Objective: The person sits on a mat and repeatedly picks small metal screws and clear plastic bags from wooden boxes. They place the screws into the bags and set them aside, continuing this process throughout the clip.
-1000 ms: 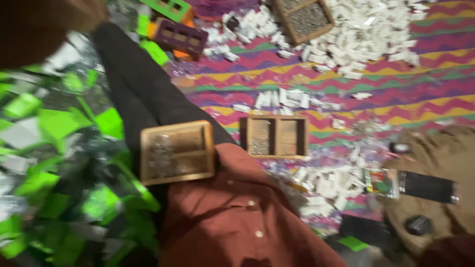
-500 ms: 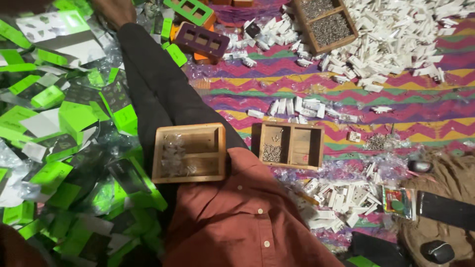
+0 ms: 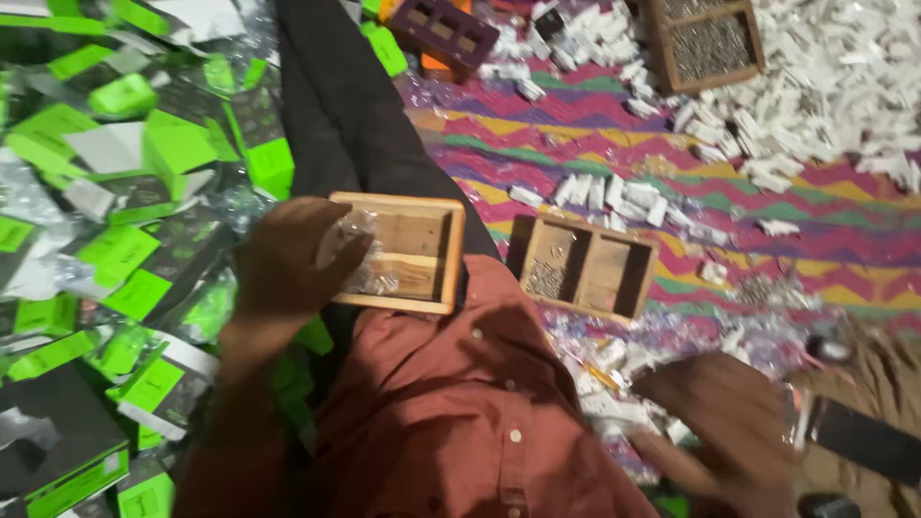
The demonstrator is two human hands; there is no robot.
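My left hand (image 3: 288, 264) rests on the left end of a small wooden tray (image 3: 422, 251) that lies on my lap, its fingers closed on a clear plastic bag (image 3: 353, 251) inside the tray. My right hand (image 3: 734, 427) is blurred at the lower right, low over small white pieces (image 3: 614, 369) on the patterned mat; whether it holds anything cannot be told. A second wooden tray (image 3: 587, 267) with two compartments lies on the mat between the hands, with small metal bits in its left compartment.
Green and black cartons (image 3: 125, 192) with clear wrappers are piled on the left. A large heap of white pieces (image 3: 825, 77) and a wooden tray of dark bits (image 3: 705, 43) lie at the top right. A purple block (image 3: 443, 29) sits at the top. A dark flat device (image 3: 868, 441) lies at the right.
Both hands have come into view: the left onto the tray on my lap and the plastic bag, the right down at the lower right. The camera tilted lower.
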